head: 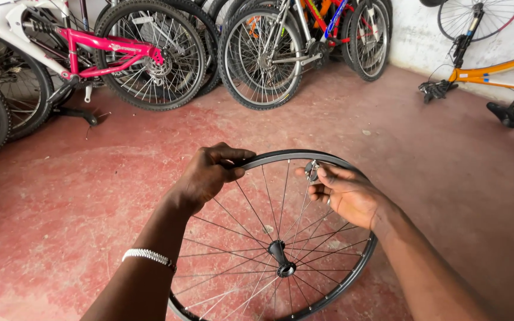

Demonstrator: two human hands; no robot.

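A bare black bicycle wheel rim [287, 156] with thin metal spokes and a black hub [281, 257] stands tilted in front of me, above the red floor. My left hand [209, 172] grips the top of the rim, thumb over its edge. My right hand [346, 193] is at the rim's upper right and pinches a small round metal tool [312, 170] against a spoke close to the rim. A white beaded bracelet [149, 256] sits on my left wrist.
Several bicycles stand along the back: a pink and white one [99, 50] at left, others with large tyres [263, 56] in the middle. An orange bicycle [495, 74] lies upside down at far right by the white wall. The floor is worn red concrete.
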